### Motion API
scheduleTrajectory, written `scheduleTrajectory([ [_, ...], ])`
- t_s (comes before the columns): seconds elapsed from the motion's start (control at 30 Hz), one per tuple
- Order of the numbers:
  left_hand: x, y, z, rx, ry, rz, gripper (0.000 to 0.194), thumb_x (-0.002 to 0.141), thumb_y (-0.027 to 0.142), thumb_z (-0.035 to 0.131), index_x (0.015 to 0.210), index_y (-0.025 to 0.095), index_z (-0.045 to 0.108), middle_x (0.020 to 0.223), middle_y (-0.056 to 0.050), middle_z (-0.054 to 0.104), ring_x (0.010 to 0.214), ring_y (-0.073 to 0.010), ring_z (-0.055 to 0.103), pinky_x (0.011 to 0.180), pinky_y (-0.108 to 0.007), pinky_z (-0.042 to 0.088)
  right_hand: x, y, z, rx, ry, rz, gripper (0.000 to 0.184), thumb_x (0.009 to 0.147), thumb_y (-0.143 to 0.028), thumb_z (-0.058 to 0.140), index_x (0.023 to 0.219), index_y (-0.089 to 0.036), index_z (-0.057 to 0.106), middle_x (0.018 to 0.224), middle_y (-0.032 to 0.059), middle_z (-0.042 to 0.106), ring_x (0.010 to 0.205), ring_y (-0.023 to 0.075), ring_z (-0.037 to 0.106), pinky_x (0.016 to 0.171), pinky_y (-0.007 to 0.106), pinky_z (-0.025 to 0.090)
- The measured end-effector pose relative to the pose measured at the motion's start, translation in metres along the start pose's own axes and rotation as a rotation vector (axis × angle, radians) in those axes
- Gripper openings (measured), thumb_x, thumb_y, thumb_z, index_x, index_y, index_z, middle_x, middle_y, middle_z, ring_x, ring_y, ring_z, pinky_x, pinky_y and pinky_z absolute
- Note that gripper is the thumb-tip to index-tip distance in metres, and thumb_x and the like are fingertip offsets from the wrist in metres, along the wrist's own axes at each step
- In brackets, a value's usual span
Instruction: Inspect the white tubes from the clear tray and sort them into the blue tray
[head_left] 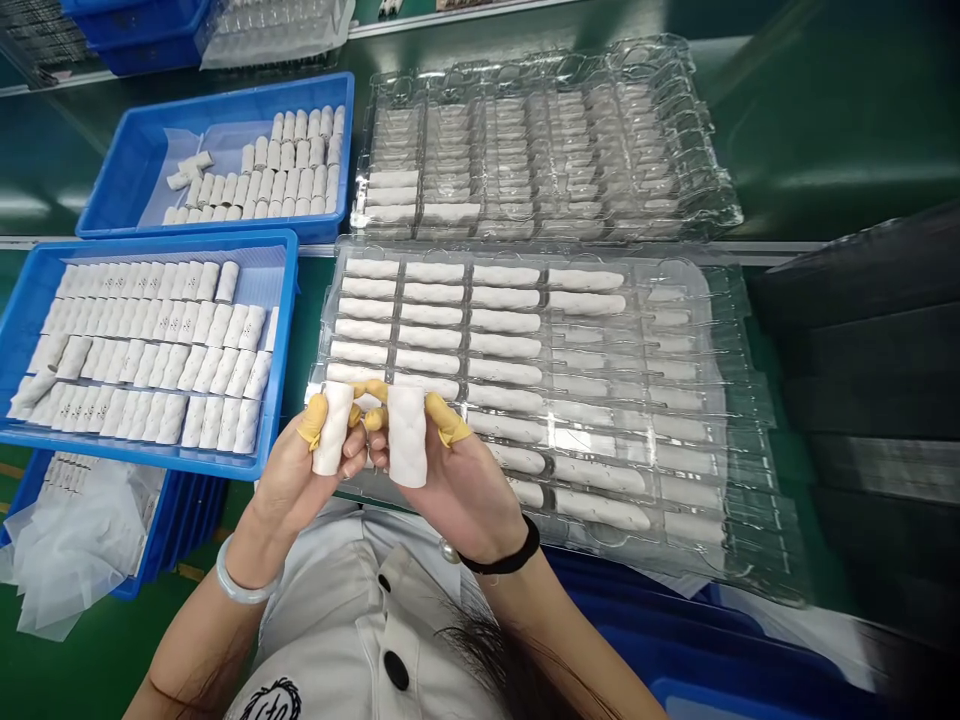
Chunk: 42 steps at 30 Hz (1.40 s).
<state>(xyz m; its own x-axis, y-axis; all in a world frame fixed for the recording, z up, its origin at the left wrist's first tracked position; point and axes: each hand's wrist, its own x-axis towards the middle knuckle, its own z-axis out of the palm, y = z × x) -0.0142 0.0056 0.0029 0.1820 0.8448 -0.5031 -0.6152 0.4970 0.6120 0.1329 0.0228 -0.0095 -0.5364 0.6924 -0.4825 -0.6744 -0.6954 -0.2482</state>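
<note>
My left hand [289, 480] is closed round a white bumpy cylinder [332, 428], held upright between thumb and fingers. A second, slightly wider white cylinder [407, 440] stands upright in my right hand [472, 490], gripped the same way. The two pieces are side by side with a small gap between them. Yellow finger cots cover the thumbs and some fingertips. Both hands are above the near left edge of a clear plastic tray [585, 352], where white pieces lie in rows of pockets. Some pockets in its right-hand columns hold none.
Left of me, a blue bin [289, 300] holds rows of upright white cylinders, some with dark marks. Behind it is another blue bin [135, 130], partly filled. Stacked clear trays [705, 150] lie at the back. Translucent sheets [71, 560] drape over a lower bin. Dark panels [877, 400] stand at right.
</note>
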Motion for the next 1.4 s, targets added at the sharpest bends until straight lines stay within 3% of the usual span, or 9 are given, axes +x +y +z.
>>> scheduleTrajectory([
  [0.2, 0.001, -0.0009, -0.0016, -0.052, 0.069, -0.014, 0.038, 0.091, 0.046, 0.057, 0.097, 0.01, 0.07, 0.065, -0.006, 0.061, 0.063, -0.014, 0.056, 0.061, -0.023, 0.047, -0.0022, -0.0012, -0.0005, -0.095, -0.025, -0.064, 0.027, 0.086, -0.04, 0.062, 0.092, -0.015, 0.071, 0.074, 0.0034, 0.067, 0.069, 0.0147, 0.059, 0.074, 0.031, 0.049],
  [0.33, 0.0007, -0.001, -0.002, -0.083, 0.064, -0.029, 0.04, 0.097, 0.042, 0.047, 0.11, 0.011, 0.069, 0.07, -0.007, 0.064, 0.06, -0.013, 0.056, 0.06, -0.023, 0.048, -0.0033, -0.0013, -0.0034, -0.166, -0.09, -0.104, 0.024, 0.079, -0.04, 0.071, 0.082, -0.016, 0.066, 0.062, 0.0009, 0.062, 0.058, 0.0122, 0.054, 0.059, 0.025, 0.044],
  [0.43, 0.0012, -0.0019, -0.0016, -0.081, 0.045, -0.025, 0.039, 0.096, 0.042, 0.05, 0.106, 0.011, 0.071, 0.068, -0.006, 0.062, 0.055, -0.011, 0.052, 0.053, -0.021, 0.045, -0.0034, 0.0004, -0.0051, -0.201, -0.119, -0.101, 0.022, 0.08, -0.038, 0.072, 0.086, -0.018, 0.064, 0.057, -0.0009, 0.06, 0.05, 0.0101, 0.049, 0.052, 0.023, 0.038],
  [0.57, 0.0018, -0.0028, -0.0004, -0.019, 0.064, -0.023, 0.044, 0.098, 0.036, 0.046, 0.076, 0.007, 0.07, 0.065, -0.009, 0.062, 0.056, -0.0124, 0.056, 0.06, -0.025, 0.05, -0.0048, 0.0006, -0.0019, -0.158, -0.065, -0.111, 0.038, 0.089, -0.049, 0.061, 0.114, -0.02, 0.063, 0.066, 0.0009, 0.065, 0.066, 0.0155, 0.059, 0.07, 0.03, 0.048],
  [0.63, 0.0022, -0.0028, -0.0004, -0.025, 0.084, -0.014, 0.049, 0.1, 0.034, 0.039, 0.07, 0.007, 0.068, 0.066, -0.01, 0.063, 0.059, -0.0136, 0.058, 0.062, -0.026, 0.051, -0.006, -0.0011, 0.0004, -0.098, -0.036, -0.076, 0.044, 0.094, -0.054, 0.049, 0.121, -0.022, 0.061, 0.074, 0.0023, 0.069, 0.072, 0.0169, 0.061, 0.076, 0.034, 0.05],
  [0.83, 0.0031, -0.0014, -0.0002, -0.119, 0.144, -0.061, 0.048, 0.102, 0.036, 0.032, 0.093, 0.008, 0.071, 0.068, -0.009, 0.064, 0.059, -0.0131, 0.059, 0.058, -0.023, 0.05, -0.0077, -0.0038, 0.0019, -0.034, -0.034, -0.025, 0.045, 0.098, -0.052, 0.039, 0.124, -0.023, 0.061, 0.085, 0.0044, 0.071, 0.078, 0.0196, 0.064, 0.087, 0.044, 0.05],
  [1.0, 0.0021, -0.0009, 0.0004, -0.113, 0.182, -0.063, 0.043, 0.1, 0.038, 0.039, 0.096, 0.007, 0.069, 0.073, -0.01, 0.065, 0.062, -0.0125, 0.059, 0.058, -0.022, 0.049, -0.0066, -0.0028, 0.0037, -0.039, -0.039, -0.02, 0.042, 0.096, -0.051, 0.045, 0.12, -0.022, 0.063, 0.09, 0.0053, 0.072, 0.082, 0.0201, 0.065, 0.089, 0.045, 0.05],
  [1.2, 0.0018, -0.0039, -0.0057, -0.071, 0.109, -0.018, 0.037, 0.093, 0.043, 0.057, 0.099, 0.008, 0.07, 0.069, -0.007, 0.063, 0.059, -0.0117, 0.056, 0.057, -0.022, 0.049, -0.0035, -0.0025, 0.0021, -0.061, -0.05, -0.045, 0.034, 0.093, -0.044, 0.052, 0.105, -0.019, 0.07, 0.091, 0.0068, 0.073, 0.089, 0.0219, 0.066, 0.088, 0.043, 0.052],
  [1.4, 0.0023, -0.0017, -0.0041, -0.033, 0.101, -0.021, 0.032, 0.087, 0.038, 0.066, 0.086, 0.006, 0.071, 0.07, -0.008, 0.065, 0.063, -0.0128, 0.06, 0.061, -0.023, 0.051, -0.0033, -0.0014, -0.0035, -0.073, -0.021, -0.088, 0.025, 0.085, -0.04, 0.064, 0.088, -0.017, 0.071, 0.07, 0.0029, 0.067, 0.071, 0.0177, 0.063, 0.074, 0.035, 0.052],
])
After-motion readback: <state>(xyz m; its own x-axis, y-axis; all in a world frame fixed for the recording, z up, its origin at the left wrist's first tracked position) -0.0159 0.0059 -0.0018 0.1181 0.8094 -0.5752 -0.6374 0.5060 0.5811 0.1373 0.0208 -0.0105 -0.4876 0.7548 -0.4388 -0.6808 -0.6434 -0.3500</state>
